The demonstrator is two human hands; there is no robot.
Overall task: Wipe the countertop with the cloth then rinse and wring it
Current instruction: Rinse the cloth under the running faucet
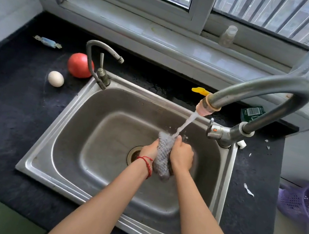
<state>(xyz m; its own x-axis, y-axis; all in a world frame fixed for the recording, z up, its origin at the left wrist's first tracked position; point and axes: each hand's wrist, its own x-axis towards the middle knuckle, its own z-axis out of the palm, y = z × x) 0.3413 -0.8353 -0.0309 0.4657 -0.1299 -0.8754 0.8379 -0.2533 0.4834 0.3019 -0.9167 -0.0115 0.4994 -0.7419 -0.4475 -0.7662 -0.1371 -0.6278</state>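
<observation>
A grey waffle-textured cloth (162, 154) is bunched upright over the steel sink (61, 143). My left hand (149, 149) grips its left side, with a red string on the wrist. My right hand (182, 155) grips its right side. Water runs from the pink nozzle of the big curved tap (264, 89) onto the top of the cloth. The lower end of the cloth hangs below my hands near the drain (134, 155). The dark countertop (9, 115) surrounds the sink.
A red tomato (80, 65), a white egg (55, 79) and a wrapped candy (47, 42) lie left of the sink by a small second tap (97, 62). A green packet (252, 112) lies behind the big tap; a purple basket (305, 203) stands at right. A bottle (228, 35) is on the windowsill.
</observation>
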